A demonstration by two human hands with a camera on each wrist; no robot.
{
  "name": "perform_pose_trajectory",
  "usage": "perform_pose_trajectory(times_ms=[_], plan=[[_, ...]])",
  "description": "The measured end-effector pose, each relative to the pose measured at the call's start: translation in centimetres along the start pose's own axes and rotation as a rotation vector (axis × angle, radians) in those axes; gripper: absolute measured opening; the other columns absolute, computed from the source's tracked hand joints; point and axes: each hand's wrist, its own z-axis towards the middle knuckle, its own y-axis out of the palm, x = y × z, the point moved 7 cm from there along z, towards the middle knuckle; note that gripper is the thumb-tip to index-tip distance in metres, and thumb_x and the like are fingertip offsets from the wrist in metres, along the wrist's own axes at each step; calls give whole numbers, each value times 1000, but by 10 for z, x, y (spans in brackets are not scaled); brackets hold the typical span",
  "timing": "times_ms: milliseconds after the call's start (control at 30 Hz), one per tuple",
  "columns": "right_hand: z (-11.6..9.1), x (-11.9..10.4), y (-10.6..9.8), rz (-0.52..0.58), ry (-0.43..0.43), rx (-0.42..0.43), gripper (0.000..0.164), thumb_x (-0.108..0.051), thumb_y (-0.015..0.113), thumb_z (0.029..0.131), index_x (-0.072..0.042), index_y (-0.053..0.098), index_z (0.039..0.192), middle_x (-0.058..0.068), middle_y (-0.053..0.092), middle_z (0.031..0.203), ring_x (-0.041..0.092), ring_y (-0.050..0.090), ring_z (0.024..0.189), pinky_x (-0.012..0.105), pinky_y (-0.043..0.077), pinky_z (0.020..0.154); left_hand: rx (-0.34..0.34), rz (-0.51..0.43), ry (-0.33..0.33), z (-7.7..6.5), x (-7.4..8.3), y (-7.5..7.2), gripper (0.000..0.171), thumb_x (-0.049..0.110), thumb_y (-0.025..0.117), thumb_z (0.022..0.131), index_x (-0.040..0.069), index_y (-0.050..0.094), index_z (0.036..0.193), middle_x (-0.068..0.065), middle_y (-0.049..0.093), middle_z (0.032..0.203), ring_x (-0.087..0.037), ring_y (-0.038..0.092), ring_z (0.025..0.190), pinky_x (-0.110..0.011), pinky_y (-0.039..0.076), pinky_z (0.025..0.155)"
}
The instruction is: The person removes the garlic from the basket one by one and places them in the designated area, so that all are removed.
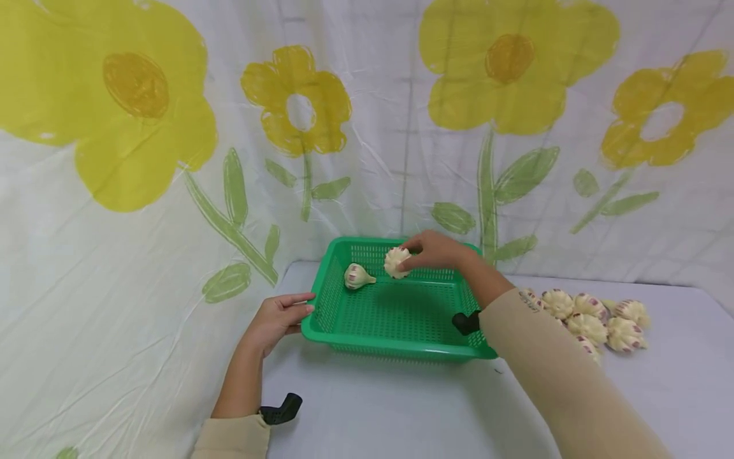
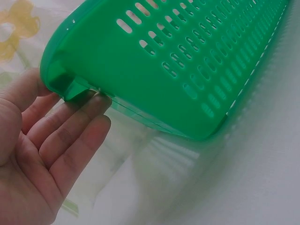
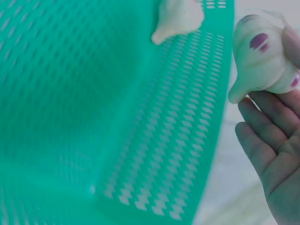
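Note:
A green plastic basket [image 1: 395, 350] with slotted walls stands on the table. My left hand [image 1: 278, 322] pinches its left rim, and in the left wrist view the fingers [image 2: 77, 126] lie against the underside of that rim. Over the basket's far side, my right hand [image 1: 436, 250] holds a garlic bulb [image 1: 397, 262] between thumb and fingers. Purple patches mark this pale bulb in the right wrist view, where its stem points down. Another garlic bulb [image 1: 357, 276] lies inside the basket at the far left corner.
On the table's right side, several garlic bulbs [image 1: 587, 326] lie in a pile, partly hidden by my right sleeve [image 1: 550, 357]. A white curtain [image 1: 373, 178] printed with yellow flowers hangs close behind the basket. Each wrist carries a black mount [image 1: 282, 410].

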Motion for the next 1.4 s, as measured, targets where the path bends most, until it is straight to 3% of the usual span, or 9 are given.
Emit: perform_pose_trajectory(times_ms=[167, 367, 733, 900, 1100, 1167, 1267, 1367, 1400], plan=[[-45, 2, -29, -42, -8, 98, 51, -50, 73, 84, -19, 68, 124, -3, 70, 115, 20, 63, 107, 44, 52, 91, 5, 13, 7, 3, 1, -1, 51, 26, 73, 90, 2, 60, 133, -6, 74, 109, -12, 72, 86, -31, 59, 76], [-112, 19, -51, -67, 72, 214, 66, -52, 71, 85, -12, 59, 136, 13, 62, 133, 36, 56, 125, 55, 48, 97, 7, 25, 3, 3, 2, -1, 51, 27, 73, 90, 3, 60, 133, -6, 74, 110, -12, 72, 86, -31, 59, 76], [-220, 65, -44, -161, 144, 574, 52, -40, 70, 90, -8, 61, 130, 17, 63, 127, 42, 56, 118, 62, 47, 92, 12, 28, -14, 2, 0, -2, 53, 27, 73, 90, 3, 59, 135, -6, 73, 111, -12, 72, 86, -31, 59, 76], [-261, 90, -39, -152, 242, 716, 51, -39, 73, 88, -10, 63, 129, 15, 66, 122, 36, 60, 108, 29, 52, 80, 13, 28, -21, -1, -1, -2, 54, 27, 73, 90, 3, 58, 136, -8, 73, 114, -12, 72, 87, -31, 59, 76], [-300, 127, -27, -115, 378, 711, 57, -40, 69, 91, -3, 57, 134, 26, 60, 127, 45, 57, 109, 17, 47, 70, 7, 17, -24, -3, -2, 0, 56, 27, 73, 90, 2, 57, 137, -8, 72, 114, -11, 72, 87, -30, 59, 76], [-315, 140, -24, -116, 434, 724, 61, -41, 68, 91, -1, 55, 136, 29, 58, 129, 36, 62, 112, 14, 49, 68, 6, 19, -22, -3, -1, 0, 56, 27, 73, 89, 2, 57, 137, -8, 72, 114, -11, 72, 87, -30, 59, 76], [-338, 160, -20, -118, 540, 736, 69, -44, 65, 93, 4, 50, 139, 35, 53, 132, 42, 59, 116, 34, 55, 80, 3, 25, -17, -3, 0, 1, 56, 28, 73, 90, 2, 57, 136, -8, 73, 114, -11, 72, 87, -30, 59, 76], [-358, 180, -12, -124, 650, 722, 75, -49, 61, 94, 9, 45, 139, 39, 48, 133, 57, 50, 116, 64, 44, 84, 3, 26, -10, -2, 1, 2, 55, 27, 72, 90, 1, 57, 136, -8, 73, 113, -11, 72, 86, -30, 59, 76], [-364, 186, -10, -120, 679, 709, 76, -50, 60, 94, 10, 45, 138, 41, 47, 132, 58, 49, 116, 66, 42, 85, 3, 25, -8, -2, 2, 2, 54, 27, 72, 91, 1, 57, 136, -7, 73, 113, -10, 72, 86, -30, 59, 76]])
